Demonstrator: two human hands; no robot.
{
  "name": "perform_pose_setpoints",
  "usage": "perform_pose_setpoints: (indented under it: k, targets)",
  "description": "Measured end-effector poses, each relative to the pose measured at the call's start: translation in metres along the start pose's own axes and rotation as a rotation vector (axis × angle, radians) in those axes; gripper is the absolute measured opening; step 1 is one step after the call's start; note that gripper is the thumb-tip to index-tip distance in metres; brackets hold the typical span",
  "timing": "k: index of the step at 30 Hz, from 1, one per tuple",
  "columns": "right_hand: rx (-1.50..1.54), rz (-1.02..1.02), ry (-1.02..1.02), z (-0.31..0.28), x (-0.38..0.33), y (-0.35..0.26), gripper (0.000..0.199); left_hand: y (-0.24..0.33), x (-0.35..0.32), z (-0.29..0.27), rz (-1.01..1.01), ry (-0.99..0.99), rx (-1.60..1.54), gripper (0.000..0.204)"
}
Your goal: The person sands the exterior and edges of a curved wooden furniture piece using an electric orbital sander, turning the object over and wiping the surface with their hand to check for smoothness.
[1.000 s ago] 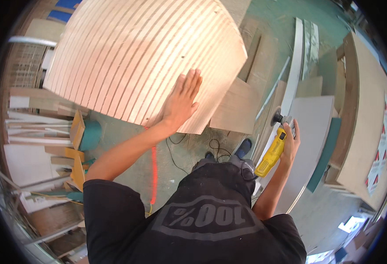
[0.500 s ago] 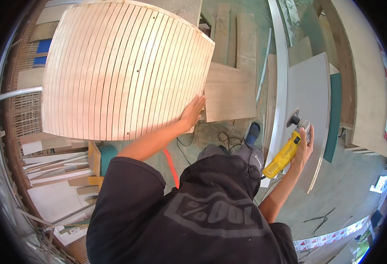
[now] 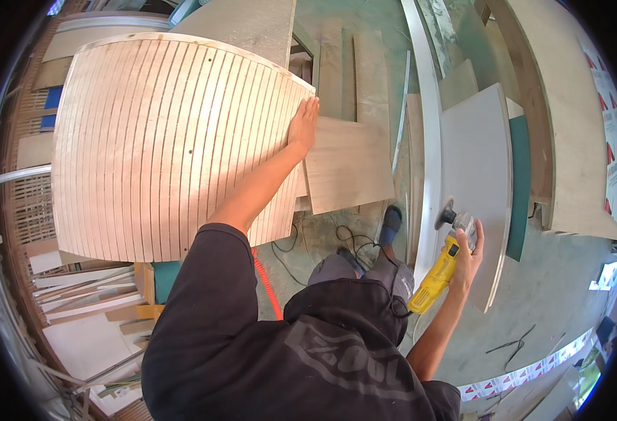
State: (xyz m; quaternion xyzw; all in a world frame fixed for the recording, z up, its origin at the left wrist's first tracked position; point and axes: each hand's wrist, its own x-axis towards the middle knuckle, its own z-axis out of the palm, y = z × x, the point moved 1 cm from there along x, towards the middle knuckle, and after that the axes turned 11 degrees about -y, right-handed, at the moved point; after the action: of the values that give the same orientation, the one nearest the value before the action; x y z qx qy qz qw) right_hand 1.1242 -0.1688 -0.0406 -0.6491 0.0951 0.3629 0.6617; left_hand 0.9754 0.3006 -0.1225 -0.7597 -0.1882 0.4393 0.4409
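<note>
A large curved wooden panel with many parallel grooves fills the upper left. My left hand rests flat on its right edge, fingers stretched out. My right hand grips a yellow angle grinder down at my right side, its grey head and disc pointing up toward a tall grey board.
Flat plywood pieces lie on the green floor beyond the panel. A long white strip and leaning boards stand to the right. A black cable and an orange hose run by my feet. Stacked offcuts lie at the left.
The grooved panel has swung down and left in view, now showing whole. My left hand has slid to its right edge. The grinder stays low in my right hand.
</note>
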Motion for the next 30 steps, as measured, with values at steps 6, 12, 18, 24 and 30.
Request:
perform_pose_setpoints:
  k: [6, 12, 18, 24, 30]
  targets:
    - [0.003, 0.093, -0.051, 0.000, 0.008, 0.009, 0.066, 0.027, -0.051, -0.014, 0.005, -0.086, 0.034, 0.072]
    - [-0.005, 0.064, -0.128, 0.016, 0.010, 0.001, 0.067, 0.070, -0.149, 0.007, 0.148, -0.231, -0.027, 0.074]
    - [0.026, -0.037, -0.177, 0.023, 0.010, -0.021, 0.071, 0.020, -0.185, 0.033, 0.038, -0.016, -0.209, 0.083]
    - [0.009, -0.134, -0.328, 0.041, 0.030, -0.015, 0.071, -0.155, -0.135, -0.034, -0.327, 0.077, -0.298, 0.079]
    - [0.006, -0.002, -0.347, 0.047, 0.002, -0.007, 0.071, -0.259, -0.135, -0.038, -0.616, 0.144, -0.388, 0.085]
